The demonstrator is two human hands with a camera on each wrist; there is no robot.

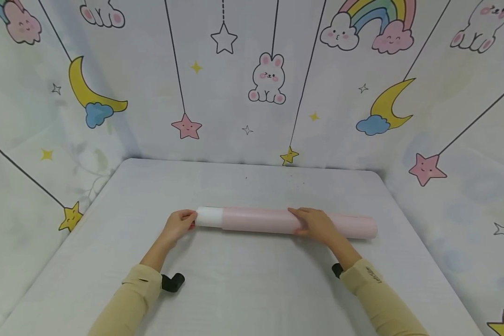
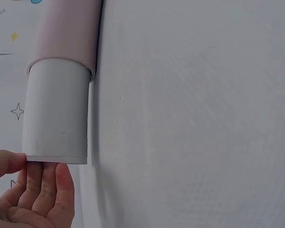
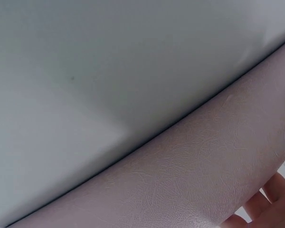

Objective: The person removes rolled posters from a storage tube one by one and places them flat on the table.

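A long roll of pink, finely creased sheet point(image 1: 256, 220) lies crosswise on the white table, with a white tube point(image 1: 210, 217) sticking out of its left end. My left hand point(image 1: 179, 225) pinches the tube's outer end; in the left wrist view the thumb is at the rim and the fingers point(image 2: 40, 187) are at the tube's end. Over the pink roll, right of its middle, my right hand point(image 1: 317, 225) grips with thumb on the near side and fingers across the top. In the right wrist view, part of that hand point(image 3: 270, 206) shows at the roll's edge.
The white-covered table point(image 1: 243, 289) stretches around the roll, with its far edge against a patterned backdrop point(image 1: 235, 93) of stars, moons and rabbits. Side panels of the same pattern stand left and right. Each wrist wears a black device point(image 1: 173, 283) below the sleeve cuff.
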